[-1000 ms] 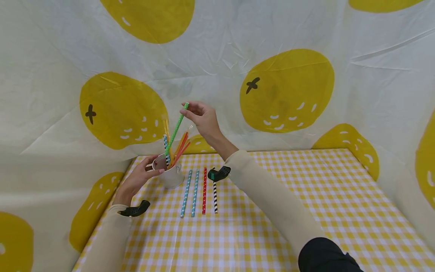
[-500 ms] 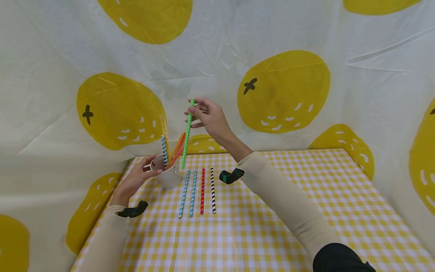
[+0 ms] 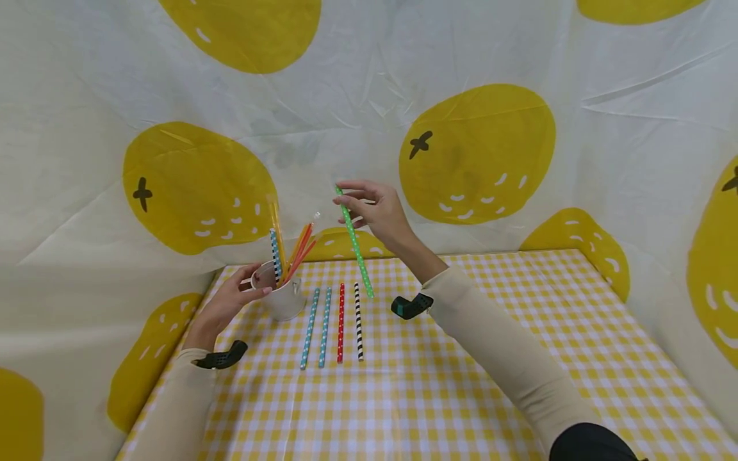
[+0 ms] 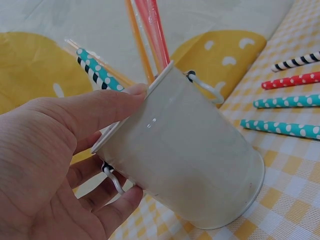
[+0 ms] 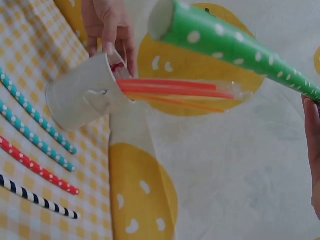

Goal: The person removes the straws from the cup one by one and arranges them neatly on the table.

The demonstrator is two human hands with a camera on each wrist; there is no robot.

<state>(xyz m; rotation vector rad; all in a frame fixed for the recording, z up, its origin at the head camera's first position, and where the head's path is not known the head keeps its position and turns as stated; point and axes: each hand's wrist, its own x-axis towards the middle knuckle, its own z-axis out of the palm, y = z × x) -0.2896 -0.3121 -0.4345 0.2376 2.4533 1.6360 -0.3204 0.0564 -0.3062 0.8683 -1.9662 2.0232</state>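
My right hand (image 3: 377,208) pinches a green straw with white dots (image 3: 356,246) near its top end, the straw slanting down to the right above the table. My left hand (image 4: 75,145) grips a white metal bucket (image 4: 190,150) at the rim, thumb over the edge and fingers by a side handle. In the bucket stand orange and red straws (image 5: 175,90), a blue dotted straw and a black-striped one (image 4: 95,72). On the cloth lie two blue dotted straws (image 3: 309,330), a red dotted straw (image 3: 341,323) and a black-and-white striped straw (image 3: 359,323), side by side.
A yellow checked cloth (image 3: 461,384) covers the table. Behind and at the left hangs a pale curtain (image 3: 346,115) printed with large yellow fruit, close to the table's back edge. Each wrist wears a dark camera mount (image 3: 412,306).
The green straw has come out of the bucket and moved right with my right hand, now hanging over the far end of the striped straw. My left hand stays at the bucket.
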